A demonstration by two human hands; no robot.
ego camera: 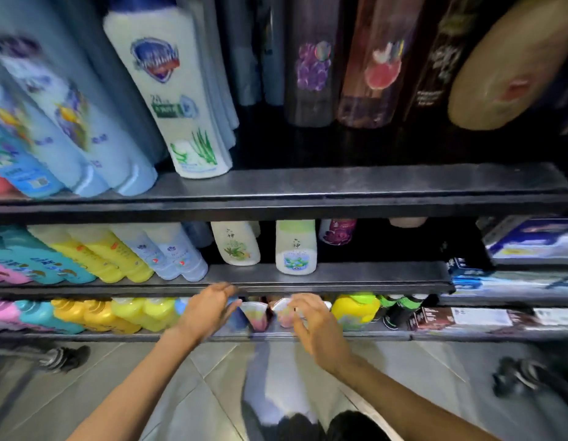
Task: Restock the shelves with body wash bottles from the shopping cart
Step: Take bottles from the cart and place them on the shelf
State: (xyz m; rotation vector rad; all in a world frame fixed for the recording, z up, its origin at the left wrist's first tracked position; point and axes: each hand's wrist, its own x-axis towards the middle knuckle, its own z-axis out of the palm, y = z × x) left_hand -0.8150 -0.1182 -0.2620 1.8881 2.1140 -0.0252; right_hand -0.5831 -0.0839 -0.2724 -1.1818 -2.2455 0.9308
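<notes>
Down at the lowest shelf (308, 336), both hands at work among pale bottles (259, 315) with pink and yellow labels, standing between the yellow bottles (142, 313) on one side and a round yellow-and-green bottle (356, 308) on the other. Left hand (209, 308) with fingers straight and together, flat against the side of the pale bottles, seemingly nudging rather than gripping. Right hand (311, 319) spread, fingers loosely bent over the tops of the same group; motion blur too heavy to tell whether anything is actually pinched, though no bottle seems lifted. Nothing carried in either hand.

Progress, judged from the shelves alone: bottom row full across its width and apparently only being squared up. Middle shelf (340, 275) less complete, with a white-and-green bottle (296, 248) and its neighbour standing alone in front and a dark gap to their right. Top shelf (308, 186) also bare behind its front edge right of the tall white bottle (168, 90). Shopping cart not clearly in view, apart from what may be blurred wheels (64, 358) low at the sides, so remaining stock impossible to count. Likely still some way to go.
</notes>
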